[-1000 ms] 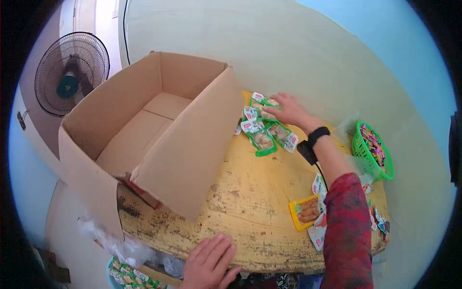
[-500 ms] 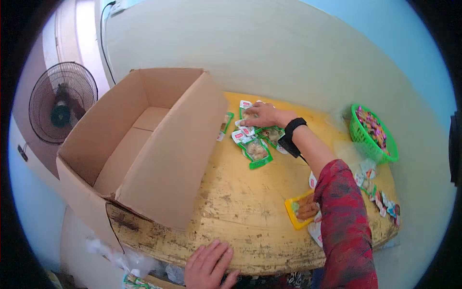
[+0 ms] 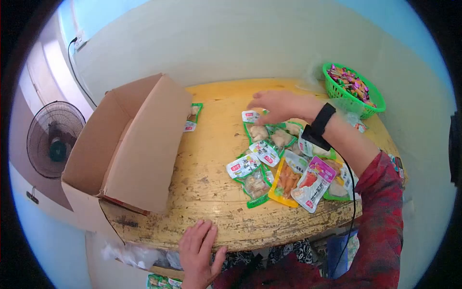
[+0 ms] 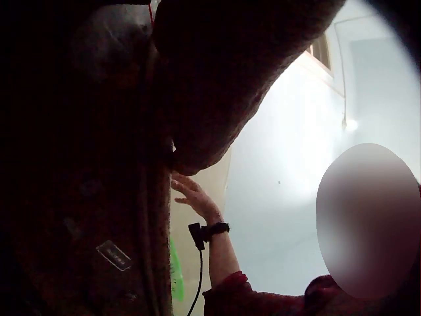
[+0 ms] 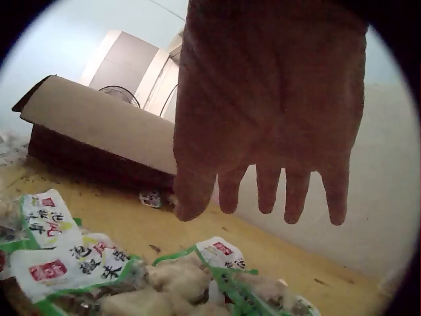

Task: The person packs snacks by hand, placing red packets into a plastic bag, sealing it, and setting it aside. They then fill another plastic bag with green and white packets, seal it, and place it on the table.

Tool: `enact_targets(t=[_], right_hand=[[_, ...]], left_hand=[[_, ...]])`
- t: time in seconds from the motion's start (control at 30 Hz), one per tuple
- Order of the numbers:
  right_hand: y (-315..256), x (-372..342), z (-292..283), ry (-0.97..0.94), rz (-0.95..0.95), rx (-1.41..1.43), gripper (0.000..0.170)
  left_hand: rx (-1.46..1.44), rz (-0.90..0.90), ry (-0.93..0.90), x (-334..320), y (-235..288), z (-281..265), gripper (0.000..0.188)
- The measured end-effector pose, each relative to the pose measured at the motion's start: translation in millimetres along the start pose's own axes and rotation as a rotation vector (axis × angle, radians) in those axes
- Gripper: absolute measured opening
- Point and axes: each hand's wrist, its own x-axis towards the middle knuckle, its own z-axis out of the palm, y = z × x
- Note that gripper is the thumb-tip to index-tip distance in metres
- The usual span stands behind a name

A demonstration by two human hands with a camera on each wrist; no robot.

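Observation:
My right hand (image 3: 284,105) hovers over the far end of a heap of snack packets, and the right wrist view shows its fingers (image 5: 266,191) straight and spread, holding nothing. Below lie green-edged vacuum packets (image 3: 255,185) with pale contents. A yellow-edged packet (image 3: 286,180) and a white-and-purple packet (image 3: 315,180) lie at the near side of the heap. My left hand (image 3: 199,253) rests on the table's front edge with its fingers extended; in the left wrist view that hand is mostly dark.
A large open cardboard box (image 3: 139,144) stands on the left of the yellow table (image 3: 207,192). One green-edged packet (image 3: 194,117) lies beside its far end. A green basket (image 3: 375,107) of wrapped candies sits at the back right. A fan (image 3: 55,137) stands beyond the box.
Several green-edged packets have moved right and nearer, up against the yellow-edged packet. My right hand has lifted off them. The left hand stays at the table edge while the head view has turned.

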Motion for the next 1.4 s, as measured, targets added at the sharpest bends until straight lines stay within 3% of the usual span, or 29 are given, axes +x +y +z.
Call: enact_targets(t=[0.2,0.4,0.5,0.6,0.63,0.73,0.83,0.93,1.03,1.13,1.2,1.27,1.4], right_hand=[[-24,97,10,0.071,-0.167,0.028,0.061],[-76,202,52,0.245,-0.154,-0.06,0.058],[-112,169,33,0.074,0.024,0.024,0.053],[-96,181,35,-0.195,-0.168,-0.139,0.049],[-102,149,32,0.054,-0.325,-0.086,0.045],[-99,96,22,-0.125,-0.322,-0.137,0.045],[-86,42,20,-0.115,-0.305,-0.181,0.041],[-64,2,31,0.013,-0.338,-0.197,0.04],[-64,-33,35,0.154,-0.24,-0.206,0.038],[-91,-69,36,0.453,-0.296,-0.207,0.04],[-132,-99,29,0.482,-0.388,0.098,0.044],[-181,-134,30,0.572,-0.414,0.096,0.042],[-236,-189,76,0.776,-0.638,0.488,0.028]], left_hand=[[-0.025,-0.046,-0.005,2,-1,0,0.052],[-0.079,-0.033,0.03,-4,-14,5,0.052],[-0.106,-0.035,0.033,-4,-14,3,0.053],[-0.124,-0.024,0.025,-5,-16,2,0.054],[-0.13,-0.015,0.021,-5,-17,2,0.054],[-0.118,-0.01,0.037,-6,-16,3,0.055],[-0.086,-0.005,0.024,-6,-14,0,0.051],[-0.087,0.001,0.037,-9,-14,3,0.053],[-0.085,0.018,0.063,-7,-11,2,0.051],[-0.107,0.017,0.118,-9,-13,5,0.047],[-0.153,0.008,0.175,-20,-12,8,0.045],[-0.241,0.044,0.245,-24,-10,10,0.042],[-0.351,0.103,0.425,-51,7,10,0.035]])
